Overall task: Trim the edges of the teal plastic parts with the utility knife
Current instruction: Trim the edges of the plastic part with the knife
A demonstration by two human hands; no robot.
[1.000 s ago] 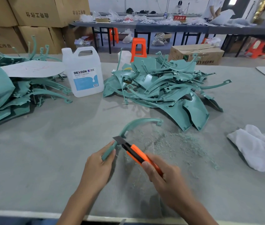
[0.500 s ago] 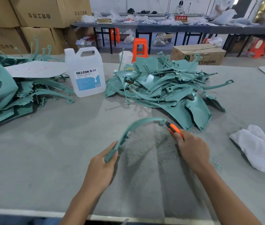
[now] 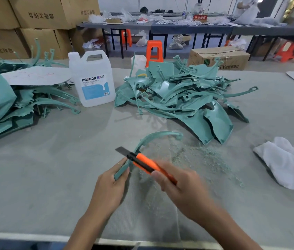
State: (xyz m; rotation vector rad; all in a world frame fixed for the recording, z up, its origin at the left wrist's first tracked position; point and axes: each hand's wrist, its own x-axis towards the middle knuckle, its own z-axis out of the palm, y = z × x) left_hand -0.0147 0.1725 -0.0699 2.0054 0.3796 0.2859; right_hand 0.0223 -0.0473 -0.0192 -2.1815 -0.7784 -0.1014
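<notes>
Closest in, the left hand (image 3: 110,184) is pinching the lower end of a thin curved teal plastic strip (image 3: 158,135), which arcs up and away over the grey counter (image 3: 52,177). The right hand (image 3: 180,188) is wrapped round the orange utility knife (image 3: 146,162), a bit blurry, with the dark blade crossing the strip just above the left fingers. Right of that there's a scatter of teal shavings (image 3: 205,159) on the counter, and further right a crumpled white cloth (image 3: 286,165). Behind sits a big heap of teal plastic parts (image 3: 187,98), a white plastic jug with a blue label (image 3: 93,80) beside it, and another teal pile (image 3: 2,105) on the far left with a white sheet on top
</notes>
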